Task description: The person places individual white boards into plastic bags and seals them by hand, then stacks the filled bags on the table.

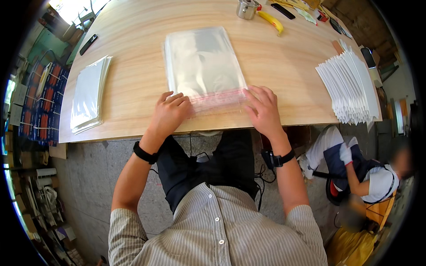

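Observation:
A stack of clear plastic bags [204,62] lies flat in front of me, with a pinkish-red strip across its near end. My left hand [171,111] touches the near left corner, its fingers bent and slightly apart. At the near right corner is my right hand [264,106], thumb and fingers spread against the edge. Neither hand visibly grips a bag; the undersides of the fingers are hidden.
On the wooden table [137,66], glossy sheets [91,95] lie left and fanned white folded sheets [348,86] right. A metal pot [246,9], a banana [271,23] and a black phone [283,11] are at the far side. A person [372,177] sits at right.

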